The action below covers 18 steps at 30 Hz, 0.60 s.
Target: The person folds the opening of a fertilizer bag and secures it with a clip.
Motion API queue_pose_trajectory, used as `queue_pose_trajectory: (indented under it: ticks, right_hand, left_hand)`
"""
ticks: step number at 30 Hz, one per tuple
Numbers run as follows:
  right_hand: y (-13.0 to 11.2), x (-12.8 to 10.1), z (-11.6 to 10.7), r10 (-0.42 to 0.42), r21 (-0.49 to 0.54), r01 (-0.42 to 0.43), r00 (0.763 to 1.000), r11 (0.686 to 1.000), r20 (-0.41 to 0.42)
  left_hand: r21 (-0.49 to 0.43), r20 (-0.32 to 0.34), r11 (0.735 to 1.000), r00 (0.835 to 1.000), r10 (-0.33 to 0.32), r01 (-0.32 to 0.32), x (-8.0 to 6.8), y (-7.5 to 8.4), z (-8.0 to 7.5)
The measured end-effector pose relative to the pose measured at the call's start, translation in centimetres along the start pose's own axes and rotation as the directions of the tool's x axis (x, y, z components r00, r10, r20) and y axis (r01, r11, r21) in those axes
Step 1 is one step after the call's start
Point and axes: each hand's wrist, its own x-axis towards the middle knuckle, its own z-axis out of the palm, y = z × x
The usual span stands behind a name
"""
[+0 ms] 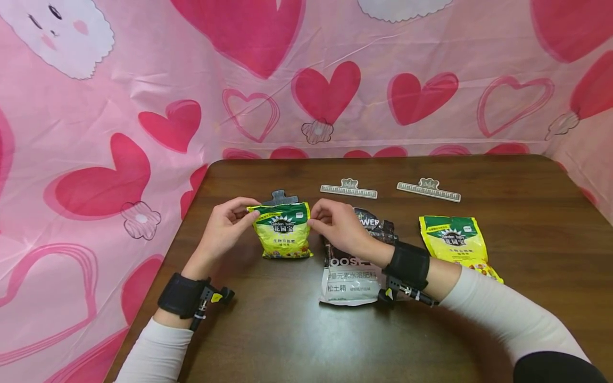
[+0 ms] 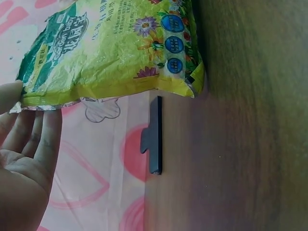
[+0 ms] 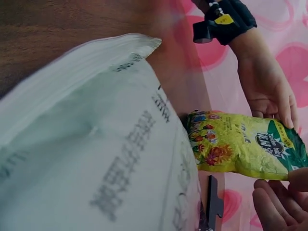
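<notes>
Between both hands | yellow bag (image 1: 283,230) upright | left hand (image 1: 225,229), right hand (image 1: 337,226) fingers pinching top corners

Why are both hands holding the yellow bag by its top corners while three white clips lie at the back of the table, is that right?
Nearly. The left hand and right hand do pinch the yellow bag by its top corners, but the head view shows only two white clips at the back; the dark clip behind the bag is grey.
</notes>
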Motion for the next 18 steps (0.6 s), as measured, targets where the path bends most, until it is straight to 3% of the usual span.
queue_pose_trajectory:
  ticks: [11, 18]
  right_hand:
    - [0.38, -0.01, 0.2, -0.047, 0.149, 0.048, 0.999, 0.988, -0.009]
    - [0.39, -0.02, 0.02, -0.106, 0.16, 0.105, 0.994, 0.982, -0.007]
  left_hand:
    - [-0.013, -0.02, 0.999, 0.999, 0.045, -0.045, -0.02, -0.43, 0.14]
    - [-0.034, -0.018, 0.996, 0.997, 0.079, -0.08, -0.14, -0.51, 0.05]
